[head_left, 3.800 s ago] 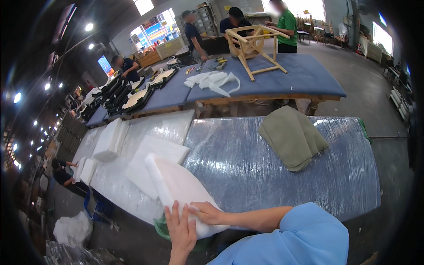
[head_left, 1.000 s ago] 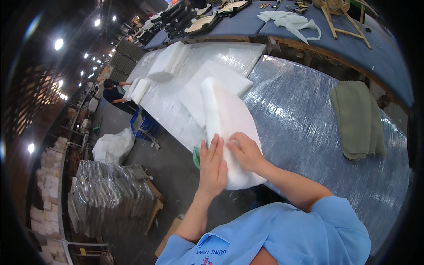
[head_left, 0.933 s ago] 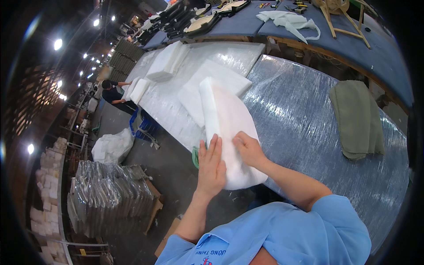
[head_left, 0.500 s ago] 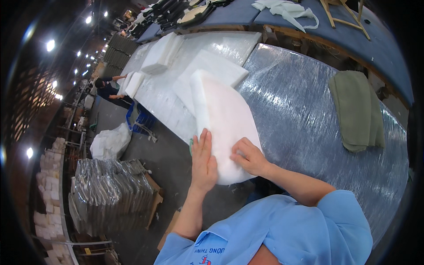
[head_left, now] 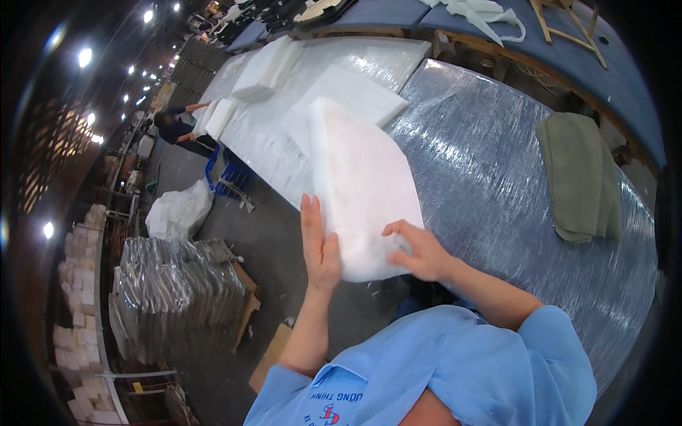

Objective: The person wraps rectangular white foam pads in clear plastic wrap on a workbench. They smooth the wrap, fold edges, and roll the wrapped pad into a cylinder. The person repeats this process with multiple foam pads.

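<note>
A thick white padded cushion, rounded at its near end, lies in front of me with that end over the table's edge. My left hand is upright along its left side, fingers stretched out, palm toward the padding. Over the cushion's near right part is my right hand, its thumb and forefinger curved and apart, with nothing visible between them. Whether the right fingertips touch the surface is hard to see. Beneath the cushion's far end a flat white sheet lies on the table.
The plastic-covered table carries folded green fabric at right and stacked white pads farther off. Left on the floor stand wrapped grey stacks, a white bag and a blue chair. A person handles white pads there.
My right hand has loosened from closed fingers to a parted thumb and forefinger. My left hand has shifted slightly left, away from the cushion's top face. The view has shifted slightly.
</note>
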The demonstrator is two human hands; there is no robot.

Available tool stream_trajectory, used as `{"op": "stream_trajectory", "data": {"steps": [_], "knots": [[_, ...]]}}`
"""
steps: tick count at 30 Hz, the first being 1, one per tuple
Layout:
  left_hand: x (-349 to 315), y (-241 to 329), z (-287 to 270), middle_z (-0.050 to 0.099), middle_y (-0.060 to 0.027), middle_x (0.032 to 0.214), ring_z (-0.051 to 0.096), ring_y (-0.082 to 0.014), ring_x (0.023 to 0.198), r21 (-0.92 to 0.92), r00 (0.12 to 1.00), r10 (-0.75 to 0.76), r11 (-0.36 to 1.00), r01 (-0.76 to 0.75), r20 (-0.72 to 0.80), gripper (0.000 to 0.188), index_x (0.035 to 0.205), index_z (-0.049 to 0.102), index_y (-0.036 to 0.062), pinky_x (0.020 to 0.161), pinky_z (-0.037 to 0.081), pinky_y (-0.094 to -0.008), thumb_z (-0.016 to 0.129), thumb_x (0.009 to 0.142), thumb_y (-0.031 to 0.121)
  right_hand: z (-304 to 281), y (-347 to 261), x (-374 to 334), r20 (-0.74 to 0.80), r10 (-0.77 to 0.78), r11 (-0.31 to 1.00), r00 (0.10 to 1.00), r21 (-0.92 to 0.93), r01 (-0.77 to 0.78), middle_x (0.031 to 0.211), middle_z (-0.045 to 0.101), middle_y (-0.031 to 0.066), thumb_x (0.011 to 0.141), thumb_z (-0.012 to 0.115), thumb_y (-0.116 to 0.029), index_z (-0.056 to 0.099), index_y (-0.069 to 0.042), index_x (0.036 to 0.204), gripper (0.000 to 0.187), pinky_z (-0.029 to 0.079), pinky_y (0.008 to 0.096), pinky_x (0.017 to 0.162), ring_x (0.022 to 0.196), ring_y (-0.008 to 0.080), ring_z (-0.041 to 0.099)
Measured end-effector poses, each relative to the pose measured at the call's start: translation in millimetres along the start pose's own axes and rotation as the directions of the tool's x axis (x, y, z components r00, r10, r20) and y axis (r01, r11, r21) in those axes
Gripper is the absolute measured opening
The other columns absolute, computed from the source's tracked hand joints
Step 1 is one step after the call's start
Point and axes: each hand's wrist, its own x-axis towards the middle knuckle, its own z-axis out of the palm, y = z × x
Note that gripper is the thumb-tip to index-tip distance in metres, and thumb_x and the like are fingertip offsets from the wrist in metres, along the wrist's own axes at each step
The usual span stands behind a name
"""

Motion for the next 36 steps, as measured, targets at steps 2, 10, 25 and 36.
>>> {"op": "stream_trajectory", "data": {"steps": [2,10,25,36], "knots": [[-1,-1,10,0.023,-0.0239,0.171,0.027,-0.0379,0.157,-0.066,0.998,-0.019,0.998,0.014,-0.067,0.069,0.161,0.036,-0.0034,0.128,0.02,-0.0455,0.047,0.094,0.004,13,-12,-1,-0.005,-0.112,0.991,0.994,-0.08,0.111,0.099,0.064,0.0123,0.095,0.075,-0.035,0.061,-0.009,0.117,0.036,0.051,0.0373,0.068,0.071,0.0283,0.062],[34,4,34,0.046,-0.0156,0.152,0.054,-0.0229,0.126,-0.526,0.873,-0.404,0.823,0.215,-0.275,0.047,0.147,0.055,-0.0012,0.111,0.044,-0.0406,0.056,0.102,0.012,4,-13,55,0.034,-0.272,0.925,0.962,-0.266,0.271,0.085,0.057,0.0125,0.095,0.076,-0.031,0.059,-0.005,0.091,0.031,0.049,0.043,0.062,0.071,0.0335,0.061],[72,33,12,0.052,-0.017,0.146,0.056,-0.0386,0.131,0.103,0.996,0.082,0.992,-0.08,-0.018,0.068,0.14,0.059,0.0093,0.107,0.051,-0.0461,0.085,0.078,0.02,-25,-2,165,-0.113,-0.303,0.928,0.946,-0.262,0.266,0.07,0.057,0.0135,0.1,0.071,-0.03,0.063,-0.004,0.083,0.032,0.046,0.0387,0.059,0.062,0.0278,0.058],[93,6,8,0.065,-0.0161,0.125,0.065,-0.034,0.118,0.148,0.963,0.051,0.989,-0.012,-0.266,0.037,0.121,0.072,0.0051,0.101,0.052,-0.0413,0.076,0.085,0.009,9,5,131,-0.359,-0.259,0.965,0.896,-0.121,0.231,0.084,0.067,0.0077,0.098,0.07,-0.025,0.057,-0.005,0.119,0.032,0.051,0.0402,0.067,0.069,0.029,0.064]]}}
